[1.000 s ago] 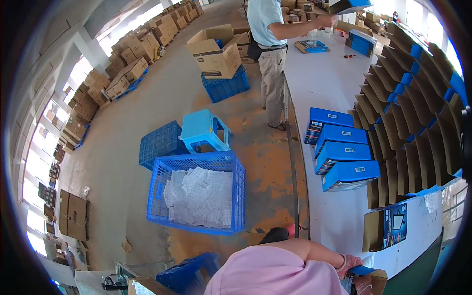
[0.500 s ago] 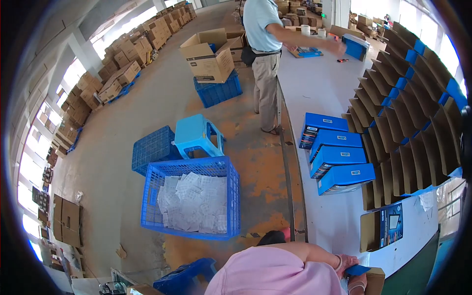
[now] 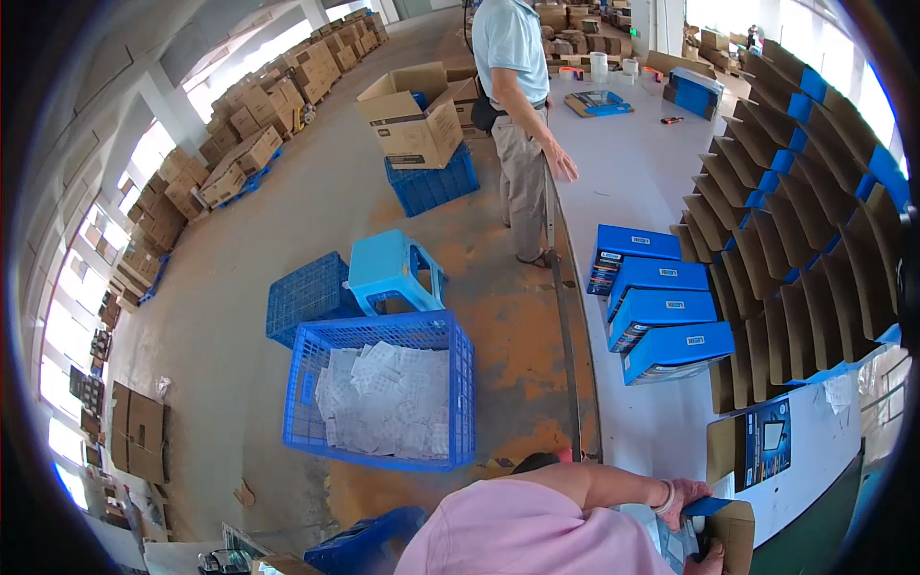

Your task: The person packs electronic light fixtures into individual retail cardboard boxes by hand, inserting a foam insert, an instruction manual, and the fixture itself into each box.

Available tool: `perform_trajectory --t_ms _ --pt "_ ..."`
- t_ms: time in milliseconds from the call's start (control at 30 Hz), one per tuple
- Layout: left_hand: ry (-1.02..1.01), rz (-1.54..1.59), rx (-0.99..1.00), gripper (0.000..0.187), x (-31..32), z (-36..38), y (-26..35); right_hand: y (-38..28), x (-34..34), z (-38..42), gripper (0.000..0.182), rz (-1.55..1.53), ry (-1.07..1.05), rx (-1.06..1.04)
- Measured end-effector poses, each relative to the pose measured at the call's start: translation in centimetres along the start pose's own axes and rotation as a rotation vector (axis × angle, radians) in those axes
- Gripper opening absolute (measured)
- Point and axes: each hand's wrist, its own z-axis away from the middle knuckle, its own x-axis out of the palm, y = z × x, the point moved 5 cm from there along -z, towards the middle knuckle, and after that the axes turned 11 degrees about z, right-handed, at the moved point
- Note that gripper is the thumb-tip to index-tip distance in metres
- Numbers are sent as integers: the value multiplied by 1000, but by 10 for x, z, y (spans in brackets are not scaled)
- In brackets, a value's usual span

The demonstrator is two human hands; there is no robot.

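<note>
At the bottom right, an open cardboard box (image 3: 738,533) with a blue flap lies between my hands. My left hand (image 3: 682,498) has its fingers wrapped round the blue flap at the box's upper edge. Lower down, my right hand (image 3: 707,558) is bent against the box's near side; part of it is cut off by the frame edge. Beside both hands is a pale plastic-wrapped item (image 3: 671,541), partly hidden by my pink sleeve. Just above the box, another open box (image 3: 767,443) with a printed picture lies on the white table (image 3: 642,422).
Several blue boxes (image 3: 661,307) stand in a row, beside stacked open cartons (image 3: 795,240). A co-worker (image 3: 513,105) stands at the table's far side. On the floor are a blue crate (image 3: 379,460) of white packets, a stool (image 3: 393,264) and a carton (image 3: 412,129) on a crate.
The co-worker's arm has dropped from over the table to its edge. My left hand has moved slightly up with the flap, and more of the pale item shows. The view has shifted slightly.
</note>
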Motion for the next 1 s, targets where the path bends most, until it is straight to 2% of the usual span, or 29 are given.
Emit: perform_trajectory --t_ms 67,133,167,233,300,333,400,433,467,500,567,600,633,667,700,767,800,833,867,900,933,967,1000 --pt "-110 31 -111 96 -15 -3 13 8 33 -6 83 123 11 5" --pt "-94 80 -108 94 -10 -1 -3 4 37 -9 84 191 34 -15" --pt "-87 103 -103 93 -6 0 -13 6 27 -9 83 92 -43 21" --pt "-53 75 -8 92 4 -2 -25 -12 -48 4 83 -102 -189 97" --pt "-48 -23 98 89 12 -4 -31 -4 -46 7 76 -205 -77 -13" --pt "-61 31 37 79 -6 -2 -14 2 -46 8 73 -256 -21 -67" --pt "-83 136 -90 59 -68 10 47 14 -53 12 66 -585 79 -126" --pt "74 173 -42 48 -82 4 38 20 -59 15 63 -753 134 -157" --pt "235 213 3 37 -93 0 21 9 -95 29 54 -1041 61 -38" --pt "395 253 49 26 -104 -1 13 11 -93 29 52 -1152 80 -5" --pt "544 309 183 15 -153 0 90 17 -84 28 49 -1377 127 68" --pt "624 338 247 10 -165 1 126 22 -77 27 46 -1353 263 10" --pt "585 361 363 15 -155 -2 143 28 -66 25 44 -1325 398 -50" --pt "500 380 395 18 -149 -3 170 32 -60 25 42 -1292 533 -106" --pt "409 402 426 21 -143 -3 195 23 -79 24 44 -1448 550 -63" --pt "187 584 300 34 -107 -12 201 5 -124 21 48 -1760 592 75" --pt "149 612 310 44 -90 -14 197 -1 -137 28 44 -1872 609 -1" --pt "199 467 366 50 -69 -19 185 8 -147 36 38 -1767 575 35" --pt "173 521 311 52 -66 -24 190 17 -157 43 33 -1662 540 68" --pt "188 433 263 57 -61 -26 191 25 -151 48 29 -1712 568 116" --pt "136 676 -70 60 -42 -29 172 42 -121 51 27 -1565 616 245" --pt "286 185 268 61 -53 -26 181 50 -110 60 21 -1576 677 396" --pt "-16 438 -130 58 -46 -30 177 61 -95 67 15 -1403 675 561"
